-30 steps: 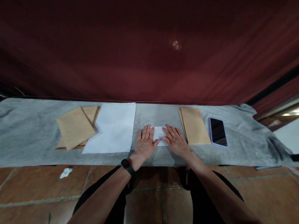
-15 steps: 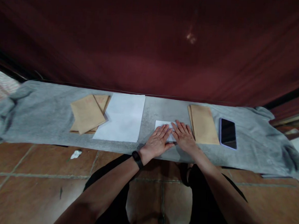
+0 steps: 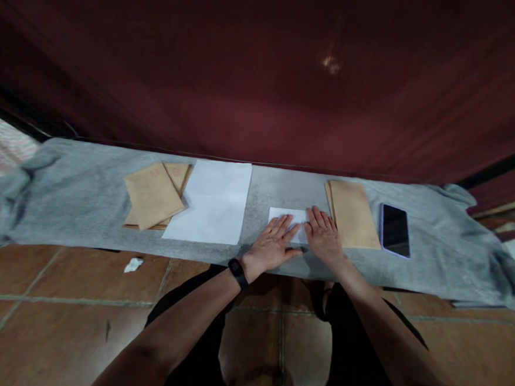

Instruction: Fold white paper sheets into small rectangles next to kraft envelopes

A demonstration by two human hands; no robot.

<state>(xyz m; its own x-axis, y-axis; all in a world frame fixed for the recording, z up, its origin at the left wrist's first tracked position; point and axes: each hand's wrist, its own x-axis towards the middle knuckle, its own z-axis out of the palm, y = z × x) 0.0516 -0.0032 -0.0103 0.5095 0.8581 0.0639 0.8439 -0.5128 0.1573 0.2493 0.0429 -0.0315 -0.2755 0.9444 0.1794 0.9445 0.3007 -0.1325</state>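
Observation:
A small white piece of paper [image 3: 299, 234], seemingly folded, lies on the grey cloth. My left hand [image 3: 274, 244] rests flat over its left part, fingers stretched out and thumb apart. At the paper's right end lies my right hand [image 3: 324, 236], palm down with its fingers extended. Neither hand grips anything. Part of the paper is hidden under both hands. Close to the right hand is a pair of brown envelopes [image 3: 355, 214]. Left of my hands lie large white sheets of paper [image 3: 215, 202].
More brown envelopes [image 3: 153, 197] lie in a loose pile at the left, partly under the white sheets. A phone [image 3: 395, 231] lies right of the other envelopes. The grey cloth [image 3: 81, 198] covers a narrow bench against a dark red panel [image 3: 264, 99]. A crumpled white scrap [image 3: 133, 265] is on the tiled floor.
My right hand has slid right along the small paper to its right end, uncovering more of its middle. My left hand has stayed nearly in place.

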